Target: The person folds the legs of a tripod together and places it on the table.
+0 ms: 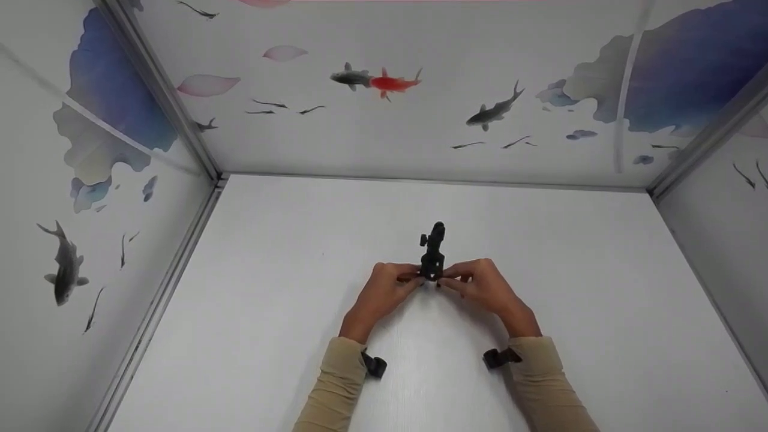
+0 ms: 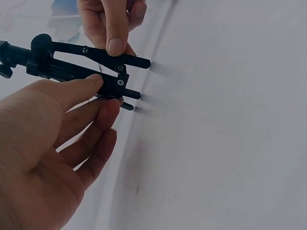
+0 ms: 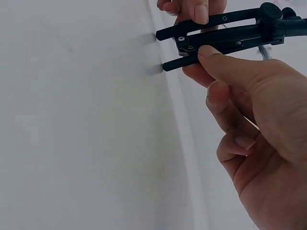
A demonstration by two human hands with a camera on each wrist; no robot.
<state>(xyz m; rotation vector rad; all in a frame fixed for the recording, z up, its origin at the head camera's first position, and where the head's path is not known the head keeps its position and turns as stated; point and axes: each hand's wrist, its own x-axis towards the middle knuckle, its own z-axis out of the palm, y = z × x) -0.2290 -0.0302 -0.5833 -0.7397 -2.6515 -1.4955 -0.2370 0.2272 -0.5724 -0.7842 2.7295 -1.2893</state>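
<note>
A small black tripod [image 1: 433, 258] with its legs close together stands upright over the white table, its leg tips at or near the surface. My left hand [image 1: 382, 294] pinches one leg low down between thumb and fingers. From the other side my right hand [image 1: 491, 289] pinches another leg the same way. The left wrist view shows the tripod [image 2: 62, 67] with three leg ends and a round knob. In the right wrist view two leg ends of the tripod [image 3: 230, 36] show beyond the right thumb; the third is hidden.
The white tabletop [image 1: 270, 348] is bounded by a back wall [image 1: 384, 144] printed with fish and petals. Side walls stand at left [image 1: 36, 180] and right [image 1: 720, 240], with metal rails along the left edge. Each wrist carries a black camera [image 1: 375, 365].
</note>
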